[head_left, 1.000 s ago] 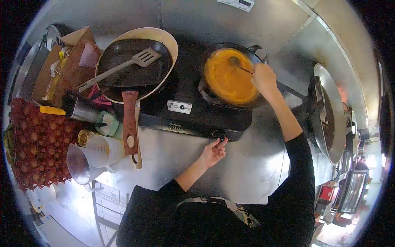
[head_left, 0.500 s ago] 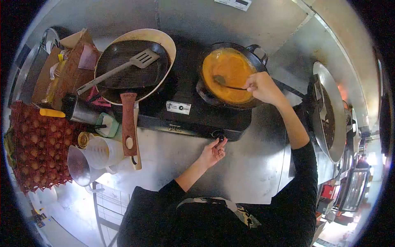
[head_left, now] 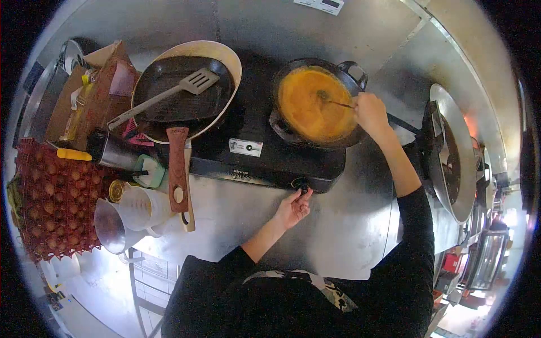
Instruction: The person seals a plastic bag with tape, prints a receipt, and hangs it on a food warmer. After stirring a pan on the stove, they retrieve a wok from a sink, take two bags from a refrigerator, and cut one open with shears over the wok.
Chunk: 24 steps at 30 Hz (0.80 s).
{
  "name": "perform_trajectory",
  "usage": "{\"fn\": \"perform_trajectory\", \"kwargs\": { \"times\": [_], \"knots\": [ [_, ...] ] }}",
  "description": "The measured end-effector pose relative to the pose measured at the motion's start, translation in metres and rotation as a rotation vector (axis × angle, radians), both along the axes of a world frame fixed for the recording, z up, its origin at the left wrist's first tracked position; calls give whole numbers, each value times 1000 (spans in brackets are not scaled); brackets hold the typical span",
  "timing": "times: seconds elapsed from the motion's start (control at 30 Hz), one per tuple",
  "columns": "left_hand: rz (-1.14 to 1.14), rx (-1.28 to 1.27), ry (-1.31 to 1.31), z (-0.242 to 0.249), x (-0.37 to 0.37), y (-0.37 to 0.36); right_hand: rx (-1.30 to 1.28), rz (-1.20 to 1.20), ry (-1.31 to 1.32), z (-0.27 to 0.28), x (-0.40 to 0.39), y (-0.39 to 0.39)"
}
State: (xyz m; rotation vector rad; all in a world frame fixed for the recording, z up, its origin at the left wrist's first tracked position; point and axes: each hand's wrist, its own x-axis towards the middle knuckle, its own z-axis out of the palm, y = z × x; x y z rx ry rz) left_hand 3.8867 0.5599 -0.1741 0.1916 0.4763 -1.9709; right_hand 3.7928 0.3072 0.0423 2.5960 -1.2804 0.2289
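My right hand [head_left: 371, 114] is closed around the thin handle of a dark spoon [head_left: 340, 105], whose round end is partly sunk in orange liquid [head_left: 307, 112]. That liquid fills much of a black pan [head_left: 354, 85] on the right burner of a black gas stove [head_left: 265, 169]. At the stove's front edge, my left hand [head_left: 293, 209] pinches the round control knob [head_left: 303, 186] with its fingertips. The other fingers of that hand are curled.
On the stove's left sit stacked pans [head_left: 225, 53] with a slotted spatula [head_left: 197, 81] across them; a brown handle [head_left: 178, 163] juts toward me. Further left are plastic jugs [head_left: 135, 208], egg trays [head_left: 56, 197] and a cardboard box [head_left: 107, 84]. A large wok [head_left: 465, 191] stands right.
The spoon's round end has swept through the orange liquid, up and to the right. My right hand has shifted right and slightly up with it. My left hand stays at the knob.
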Motion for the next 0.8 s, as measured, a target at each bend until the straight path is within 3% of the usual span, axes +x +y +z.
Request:
{"fn": "perform_trajectory", "kwargs": {
  "times": [0.1, 0.2, 0.3, 0.5, 0.7, 0.8],
  "knots": [
    [-2, 9, -5, -1, 0, 0, 25, -113, 22, 13, 0, 13],
    [-2, 5, 50, -3, 0, 0, 104, -53, 68, 17, -9, 18],
    [2, -4, 63, -5, -1, 0, 166, -7, -35, 10, -17, 19],
    [-2, 2, 43, -7, -1, 0, 566, 90, -207, 28, -7, 36],
    [6, 30, 56, 1, 1, 0, 737, 231, -344, 26, -12, 33],
    [5, 34, 31, 2, 1, 0, 804, 187, -369, 37, -16, 39]
  ]
}}
